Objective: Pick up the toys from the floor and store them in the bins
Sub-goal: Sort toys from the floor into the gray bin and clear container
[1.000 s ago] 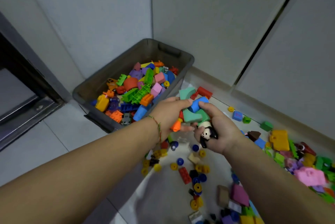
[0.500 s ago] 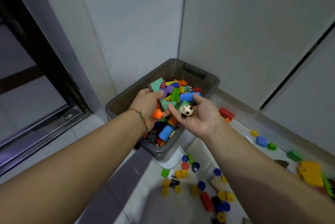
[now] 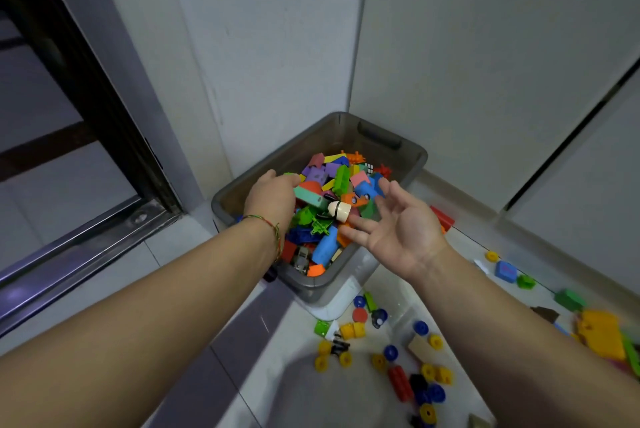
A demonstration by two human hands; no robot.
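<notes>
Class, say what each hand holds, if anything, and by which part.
Right hand: open, palm up, holds nothing. Left hand, palm down over the bin: whether it grips the teal block beside it cannot be told.

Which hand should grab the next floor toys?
Right, probably. The right hand is open and empty, on the side where the toys lie; the left hand hangs over the bin, farther off.

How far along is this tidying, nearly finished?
Partway. Done: the grey bin is piled with blocks. In hand: the right hand lies open, palm up, over the bin, a cream figure at its fingers; the left hand hovers over a teal block. Left: yellow wheels, a yellow block and more lie on the floor.
</notes>
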